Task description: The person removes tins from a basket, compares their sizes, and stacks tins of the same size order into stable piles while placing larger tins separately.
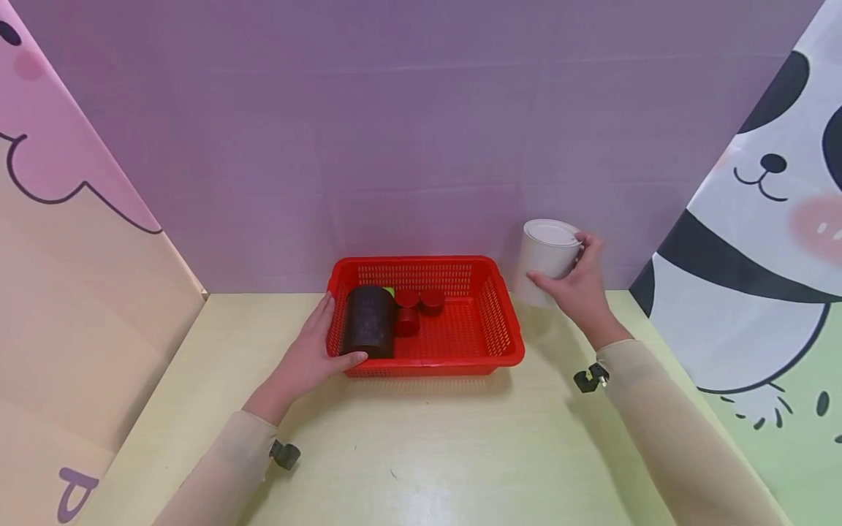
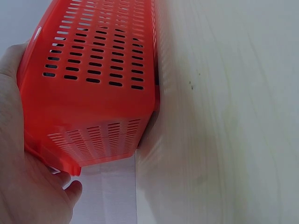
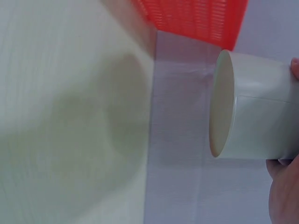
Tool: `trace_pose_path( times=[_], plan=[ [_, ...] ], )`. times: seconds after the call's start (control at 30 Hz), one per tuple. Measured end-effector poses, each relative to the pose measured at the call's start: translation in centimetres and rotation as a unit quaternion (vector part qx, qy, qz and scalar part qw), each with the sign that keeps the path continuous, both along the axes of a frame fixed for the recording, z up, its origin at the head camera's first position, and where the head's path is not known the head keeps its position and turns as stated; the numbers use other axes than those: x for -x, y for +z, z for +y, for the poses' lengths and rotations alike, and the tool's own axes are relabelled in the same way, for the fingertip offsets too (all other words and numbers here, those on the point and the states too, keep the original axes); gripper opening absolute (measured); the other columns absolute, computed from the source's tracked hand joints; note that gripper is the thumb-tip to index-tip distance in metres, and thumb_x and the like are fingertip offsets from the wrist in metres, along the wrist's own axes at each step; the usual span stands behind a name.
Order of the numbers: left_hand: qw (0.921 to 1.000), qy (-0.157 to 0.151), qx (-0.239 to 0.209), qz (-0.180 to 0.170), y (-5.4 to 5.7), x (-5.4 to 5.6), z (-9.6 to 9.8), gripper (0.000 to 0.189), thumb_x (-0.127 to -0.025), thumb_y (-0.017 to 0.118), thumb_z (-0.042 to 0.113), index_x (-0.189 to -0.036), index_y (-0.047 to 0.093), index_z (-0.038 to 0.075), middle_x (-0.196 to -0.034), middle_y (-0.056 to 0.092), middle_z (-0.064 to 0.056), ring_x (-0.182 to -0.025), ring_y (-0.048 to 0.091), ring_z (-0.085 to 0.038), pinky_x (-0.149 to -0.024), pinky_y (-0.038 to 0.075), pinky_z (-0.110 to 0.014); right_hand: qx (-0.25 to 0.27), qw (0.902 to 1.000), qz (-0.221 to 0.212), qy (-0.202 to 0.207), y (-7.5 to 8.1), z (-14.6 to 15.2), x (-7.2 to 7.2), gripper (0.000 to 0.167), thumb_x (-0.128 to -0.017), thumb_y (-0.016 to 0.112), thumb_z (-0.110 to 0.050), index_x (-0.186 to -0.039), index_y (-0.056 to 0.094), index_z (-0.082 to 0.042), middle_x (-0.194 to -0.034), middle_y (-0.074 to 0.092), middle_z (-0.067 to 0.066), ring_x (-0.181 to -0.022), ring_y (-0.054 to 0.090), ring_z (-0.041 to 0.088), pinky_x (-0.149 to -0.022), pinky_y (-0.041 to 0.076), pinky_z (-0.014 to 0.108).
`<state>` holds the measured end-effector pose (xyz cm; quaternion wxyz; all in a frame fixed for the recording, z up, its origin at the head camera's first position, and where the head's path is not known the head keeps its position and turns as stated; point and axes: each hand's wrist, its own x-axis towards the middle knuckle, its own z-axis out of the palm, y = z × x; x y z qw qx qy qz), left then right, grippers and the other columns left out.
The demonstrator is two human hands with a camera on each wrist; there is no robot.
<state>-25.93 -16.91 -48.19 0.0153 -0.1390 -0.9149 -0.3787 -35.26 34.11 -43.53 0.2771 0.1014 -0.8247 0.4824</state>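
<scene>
My right hand point(image 1: 579, 285) grips a white cylindrical tub point(image 1: 544, 256), thumb on the near side and fingers round the right. It is held above the table, beside the basket's right end. In the right wrist view, the lower end of the tub point(image 3: 261, 109) shows as a pale oval, apart from the tabletop. A red perforated plastic basket point(image 1: 454, 361) has its left end held by my left hand point(image 1: 305, 365), with the thumb over the front rim. Inside lie a dark cylinder point(image 1: 368, 321), three small red cylinders point(image 1: 432, 301) and a mostly hidden green thing point(image 1: 389, 291).
The basket stands on a pale wooden table point(image 1: 421, 453) close to a purple back wall point(image 1: 421, 146). A panel with a panda point(image 1: 756, 292) borders the right side. On the left is a pink and cream panel point(image 1: 79, 292).
</scene>
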Motion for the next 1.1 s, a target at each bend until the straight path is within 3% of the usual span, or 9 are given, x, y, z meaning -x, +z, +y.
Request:
trace_pose_path(
  times=[0.1,0.37,0.63,0.87,1.1],
  plan=[
    [1.0,-0.001,0.0,0.001,0.0,0.0,0.0,0.137,-0.083,0.091,0.061,-0.179,0.007,0.013,-0.186,0.008,-0.008,-0.169,0.016,-0.037,-0.116,0.048,-0.067,0.004,1.0,-0.004,0.008,-0.8,0.0,0.4,0.107,-0.081,0.1,-0.008,-0.156,0.023,-0.007,-0.153,0.048,0.014,-0.136,0.052,0.031,-0.107,0.048,0.04],
    [1.0,0.001,0.002,0.007,-0.3,0.0,-0.2,0.135,-0.084,0.091,0.06,-0.179,0.007,0.013,-0.186,0.008,-0.007,-0.169,0.016,-0.037,-0.117,0.048,-0.066,-0.007,0.9998,-0.02,-0.001,-2.8,-0.2,1.1,0.105,-0.083,0.099,-0.014,-0.155,0.023,-0.007,-0.153,0.048,0.018,-0.138,0.052,0.036,-0.114,0.047,0.059],
    [1.0,0.002,0.0,0.003,-0.3,-0.2,-0.2,0.136,-0.084,0.09,0.063,-0.179,0.006,0.013,-0.186,0.007,-0.009,-0.169,0.015,-0.04,-0.117,0.047,-0.068,0.01,0.9997,-0.022,0.002,-4.0,-0.3,1.9,0.103,-0.084,0.098,-0.014,-0.153,0.022,-0.006,-0.152,0.05,0.021,-0.136,0.053,0.038,-0.112,0.047,0.061],
    [1.0,0.0,0.003,0.005,-0.2,-0.1,-0.1,0.136,-0.084,0.09,0.062,-0.179,0.007,0.012,-0.186,0.007,-0.008,-0.169,0.014,-0.038,-0.119,0.045,-0.067,-0.003,0.9989,-0.046,0.006,-4.8,-0.4,2.0,0.103,-0.085,0.097,-0.015,-0.154,0.02,-0.007,-0.156,0.047,0.025,-0.14,0.05,0.043,-0.117,0.044,0.068],
    [0.9999,-0.005,0.003,0.011,-0.2,0.0,0.0,0.136,-0.084,0.089,0.064,-0.179,0.007,0.012,-0.186,0.008,-0.009,-0.169,0.015,-0.039,-0.119,0.045,-0.068,-0.019,0.9979,-0.061,0.012,-5.7,-0.2,2.2,0.102,-0.087,0.095,-0.013,-0.155,0.02,-0.006,-0.157,0.046,0.027,-0.141,0.049,0.044,-0.121,0.041,0.067]
  ],
)
